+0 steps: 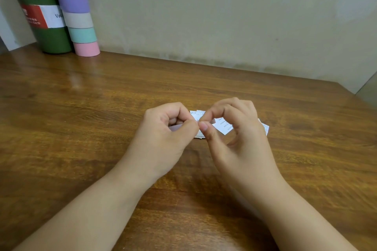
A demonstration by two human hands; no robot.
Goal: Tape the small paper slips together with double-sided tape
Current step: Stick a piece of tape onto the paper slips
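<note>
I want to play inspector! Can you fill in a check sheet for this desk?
Surface: wooden table, shiny, bare where seen.
Job's things: printed paper slips lying under the hands; tape not clearly seen.
Clutter: green bottle and stack of coloured rolls, far left corner.
Hands: left hand and right hand pinch something small together at their fingertips.
Cables: nothing seen.
Surroundings: plain wall behind.

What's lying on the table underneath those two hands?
Small printed paper slips lie on the wooden table under the left hand and right hand. The hands cover most of them, so their number stays hidden.
</note>
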